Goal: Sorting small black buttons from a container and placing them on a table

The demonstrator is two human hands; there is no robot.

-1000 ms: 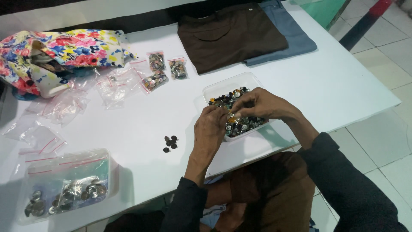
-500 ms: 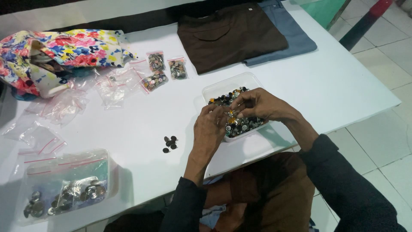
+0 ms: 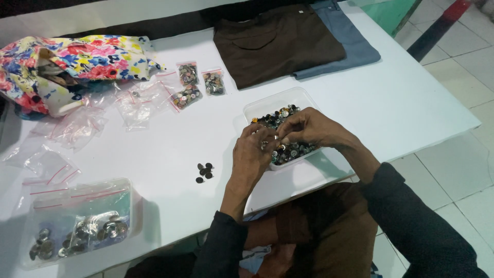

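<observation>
Both hands, left hand (image 3: 253,154) and right hand (image 3: 309,128), pinching small shiny metal buttons (image 3: 288,149) over clear plastic tray (image 3: 257,109); dark loose buttons (image 3: 205,171) left of tray.

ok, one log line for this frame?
left hand: over button tray, fingers in buttons | right hand: same, pinching | loose dark buttons: on table

1. The left hand (image 3: 253,154) is held palm down, its fingers curled and pointing toward the right hand.
2. The right hand (image 3: 311,127) lies just beside it, fingers bent, with the fingertips of both hands meeting.
3. Both forearms are bare, reaching forward from dark sleeves.
4. The right wrist is bent inward, the left wrist nearly straight.
</observation>
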